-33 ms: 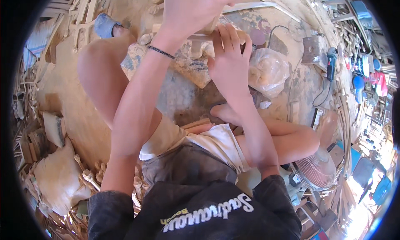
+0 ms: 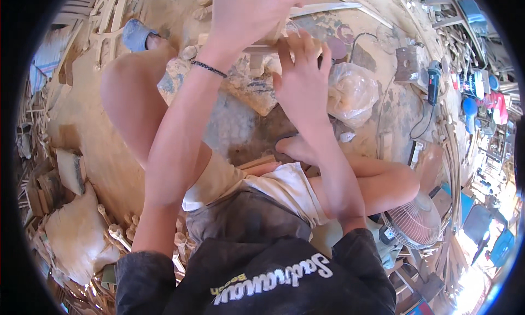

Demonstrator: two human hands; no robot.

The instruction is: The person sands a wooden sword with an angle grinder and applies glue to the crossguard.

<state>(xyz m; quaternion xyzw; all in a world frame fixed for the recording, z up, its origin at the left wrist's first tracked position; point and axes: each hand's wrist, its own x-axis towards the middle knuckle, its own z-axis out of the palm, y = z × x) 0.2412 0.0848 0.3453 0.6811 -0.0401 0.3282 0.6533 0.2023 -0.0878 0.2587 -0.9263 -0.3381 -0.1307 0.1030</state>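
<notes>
My left hand (image 2: 243, 11), with a dark cord bracelet at the wrist, reaches to the top edge, which cuts off most of its fingers. One digit stretches out to the right; whether it grips anything is hidden. Just below and to the right, the fingers of my right hand (image 2: 302, 77) curl over a tan wooden piece (image 2: 317, 43), largely covered by the hands. Under my left wrist, pale wooden blocks (image 2: 256, 63) sit on a worn, chipped block (image 2: 249, 93) between my legs. A clear plastic bag (image 2: 353, 93) lies against the right hand's outer side.
A standing fan head (image 2: 414, 222) is beside my right knee. A corded power tool (image 2: 433, 82) rests against a metal box (image 2: 410, 63) at the right. A stuffed sack (image 2: 76, 233) and turned wooden sticks (image 2: 117, 235) lie at the lower left; chair-like wooden frames (image 2: 112, 28) lie at the upper left.
Almost nothing differs. My left hand sits very slightly further left and higher, and the right hand's fingers have shifted slightly.
</notes>
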